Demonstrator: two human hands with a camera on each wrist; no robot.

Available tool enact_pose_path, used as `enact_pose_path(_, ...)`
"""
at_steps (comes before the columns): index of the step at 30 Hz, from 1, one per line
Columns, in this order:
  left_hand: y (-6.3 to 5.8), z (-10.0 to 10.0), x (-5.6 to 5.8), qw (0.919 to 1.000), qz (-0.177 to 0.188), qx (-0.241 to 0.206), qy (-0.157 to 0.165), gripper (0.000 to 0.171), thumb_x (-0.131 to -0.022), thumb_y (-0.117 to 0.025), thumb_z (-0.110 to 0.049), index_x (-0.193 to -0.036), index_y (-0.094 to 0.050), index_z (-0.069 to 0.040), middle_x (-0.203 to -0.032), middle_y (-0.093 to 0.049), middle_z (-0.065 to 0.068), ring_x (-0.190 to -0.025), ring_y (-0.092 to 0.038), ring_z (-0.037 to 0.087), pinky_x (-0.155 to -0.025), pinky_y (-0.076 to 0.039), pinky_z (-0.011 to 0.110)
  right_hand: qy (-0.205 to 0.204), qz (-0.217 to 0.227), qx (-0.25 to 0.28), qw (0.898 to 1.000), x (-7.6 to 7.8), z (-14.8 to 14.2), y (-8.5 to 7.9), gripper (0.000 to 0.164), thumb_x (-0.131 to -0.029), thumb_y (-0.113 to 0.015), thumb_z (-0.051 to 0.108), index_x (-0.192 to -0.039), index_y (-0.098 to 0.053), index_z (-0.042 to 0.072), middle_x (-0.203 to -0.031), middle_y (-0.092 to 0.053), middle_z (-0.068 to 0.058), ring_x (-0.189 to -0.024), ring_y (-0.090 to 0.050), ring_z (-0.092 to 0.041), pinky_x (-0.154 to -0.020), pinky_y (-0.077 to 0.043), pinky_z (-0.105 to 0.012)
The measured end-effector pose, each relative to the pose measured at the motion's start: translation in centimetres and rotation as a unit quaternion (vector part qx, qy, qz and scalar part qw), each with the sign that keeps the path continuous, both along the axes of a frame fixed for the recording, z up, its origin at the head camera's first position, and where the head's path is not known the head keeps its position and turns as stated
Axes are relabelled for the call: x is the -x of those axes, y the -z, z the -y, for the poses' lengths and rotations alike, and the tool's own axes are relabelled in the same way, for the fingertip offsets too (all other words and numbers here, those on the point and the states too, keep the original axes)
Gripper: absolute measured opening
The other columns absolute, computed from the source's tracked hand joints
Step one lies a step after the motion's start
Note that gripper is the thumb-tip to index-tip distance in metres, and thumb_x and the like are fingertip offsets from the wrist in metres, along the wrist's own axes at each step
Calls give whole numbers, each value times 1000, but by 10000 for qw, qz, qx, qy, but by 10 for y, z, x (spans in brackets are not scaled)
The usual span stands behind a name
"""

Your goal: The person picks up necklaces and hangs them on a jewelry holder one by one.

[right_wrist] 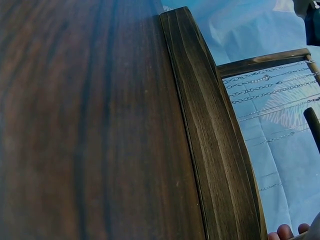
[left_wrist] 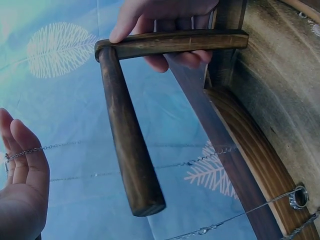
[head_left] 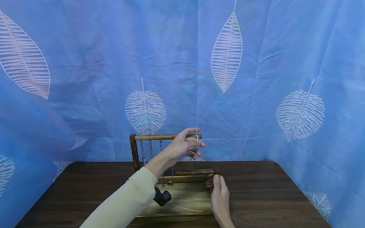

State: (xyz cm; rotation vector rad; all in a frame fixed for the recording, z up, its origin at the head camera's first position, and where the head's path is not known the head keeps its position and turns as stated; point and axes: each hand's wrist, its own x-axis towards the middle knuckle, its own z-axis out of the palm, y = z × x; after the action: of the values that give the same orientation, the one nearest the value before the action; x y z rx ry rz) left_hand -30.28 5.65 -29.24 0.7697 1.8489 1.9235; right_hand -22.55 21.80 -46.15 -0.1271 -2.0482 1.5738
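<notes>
In the head view, my left hand is at the free end of the upper bar of a wooden jewelry stand, its fingers spread. A thin silver necklace runs between those fingers. In the left wrist view the left hand carries the chain stretched across its fingers. My right hand grips the short post of the stand, thumb on top; the left wrist view shows its fingers curled round that post. Only the right hand's fingertips show in the right wrist view.
Several chains hang from the upper bar, one bearing a ring-shaped pendant. A lower bar spans the right side above the pale tray base. The stand rests on a dark wooden table before a blue leaf-patterned curtain.
</notes>
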Motion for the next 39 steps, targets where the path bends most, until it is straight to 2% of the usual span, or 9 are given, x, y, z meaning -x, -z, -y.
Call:
enact_pose_path(9,9,18,-6,9997,-197,-87,-91,46,-106,-54,-13,-149,-41,-20,-111,-68,15,-77,-67,26,-67,-55,37,62,36,-86,9999,3,-2,0,50,-112,-27,40,-117,-61,3,-94,-64,-8,-89,-60,-24,-75,-45,-32)
enact_pose_path(15,14,28,-12,9994,-341,-43,-83,44,-107,-52,-17,-150,-41,-18,-110,-67,14,-80,-69,24,-75,-56,45,30,10,-128,9999,1,-3,-2,47,-113,-28,35,-118,-60,3,-95,-64,-8,-91,-60,-26,-73,-45,-31)
enact_pose_path(19,19,30,-14,9996,-288,-37,-35,40,-107,-52,-16,-147,-45,-17,-110,-67,15,-87,-70,26,-78,-57,45,-34,6,-69,10000,2,-3,-1,45,-113,-26,33,-119,-59,3,-97,-64,-9,-91,-60,-26,-74,-46,-32)
enact_pose_path(22,24,31,-14,9996,-280,50,-30,36,-107,-52,-15,-143,-50,-14,-110,-67,14,-94,-70,28,-79,-58,42,-103,17,21,9999,2,-3,0,45,-113,-26,33,-120,-58,2,-98,-63,-11,-92,-59,-26,-78,-48,-36)
enact_pose_path(26,31,31,-13,9990,-340,273,-53,32,-107,-51,-14,-139,-55,-10,-110,-69,13,-103,-68,30,-88,-56,42,-97,82,89,9999,1,-2,0,49,-112,-26,38,-119,-58,1,-98,-62,-11,-93,-60,-27,-81,-48,-39)
enact_pose_path(32,41,32,-12,9963,-533,669,-94,31,-107,-52,-15,-136,-58,-6,-118,-69,10,-116,-64,28,-105,-44,52,-31,178,58,9998,1,-1,2,52,-111,-26,43,-118,-58,2,-96,-61,-10,-93,-59,-32,-78,-47,-36)
enact_pose_path(35,43,32,-12,9953,-536,790,-180,30,-107,-53,-15,-135,-60,-7,-125,-67,9,-122,-60,28,-107,-41,53,-17,191,9,9998,1,0,2,54,-111,-26,44,-118,-59,2,-96,-61,-10,-93,-60,-30,-78,-47,-35)
enact_pose_path(39,45,32,-11,9946,-482,868,-310,31,-106,-54,-15,-135,-60,-8,-133,-63,9,-127,-56,30,-107,-42,49,-13,176,2,9998,2,1,2,53,-111,-26,45,-117,-59,3,-97,-62,-9,-93,-60,-27,-79,-47,-35)
